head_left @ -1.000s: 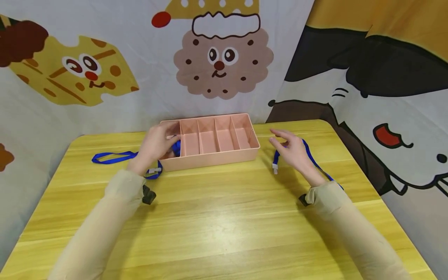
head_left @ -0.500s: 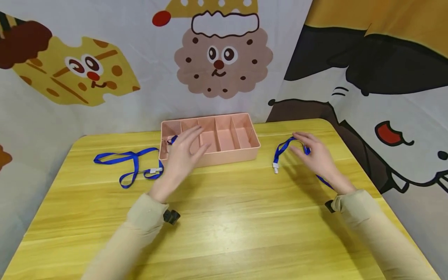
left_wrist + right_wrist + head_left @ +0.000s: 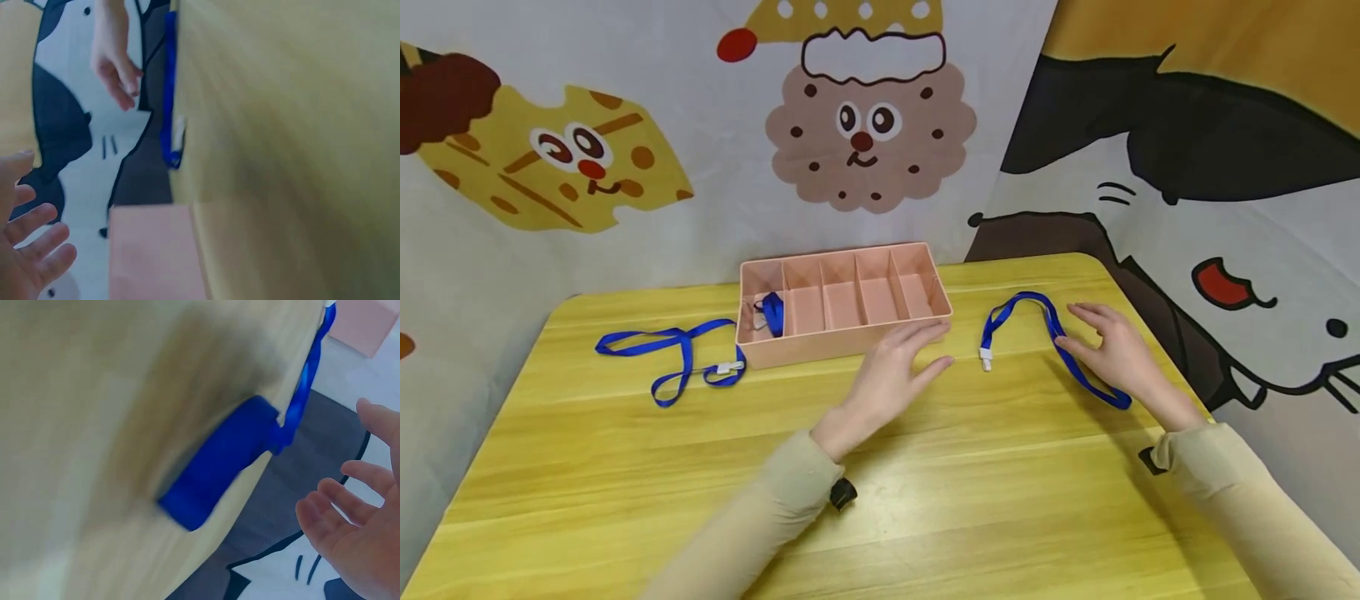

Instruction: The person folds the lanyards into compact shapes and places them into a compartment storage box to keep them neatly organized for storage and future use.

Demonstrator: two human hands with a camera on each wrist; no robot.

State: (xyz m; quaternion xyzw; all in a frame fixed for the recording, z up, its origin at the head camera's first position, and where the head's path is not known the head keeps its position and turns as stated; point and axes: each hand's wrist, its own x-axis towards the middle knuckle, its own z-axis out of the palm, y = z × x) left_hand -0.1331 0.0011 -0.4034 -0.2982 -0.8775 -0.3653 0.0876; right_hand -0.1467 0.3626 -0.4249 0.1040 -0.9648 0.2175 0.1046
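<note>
My left hand (image 3: 891, 377) hovers in front of the pink divided box (image 3: 842, 341), fingers extended and holding nothing. Over the right part of the table my right hand (image 3: 1116, 354) hangs beside a blue lanyard (image 3: 1078, 372), its fingers loose and apart from it in the right wrist view. That lanyard bends in an arch, and its white clip (image 3: 986, 358) points toward the front. Inside the box's leftmost compartment lies a bundled blue lanyard (image 3: 773, 314). Left of the box a third blue lanyard (image 3: 683, 340) is spread out in loops, with a white clip (image 3: 728, 367) near the box's corner.
The wooden table (image 3: 880, 533) meets a cartoon-printed cloth backdrop (image 3: 700, 225) at the back and sides. Thin dividers (image 3: 840, 292) split the box into several compartments. A dark strap-mounted device (image 3: 842, 493) sits at the left wrist.
My left hand has left the leftmost compartment, where the bundled lanyard now lies, and moved right past the box's front. My right hand has shifted right and toward me along its lanyard.
</note>
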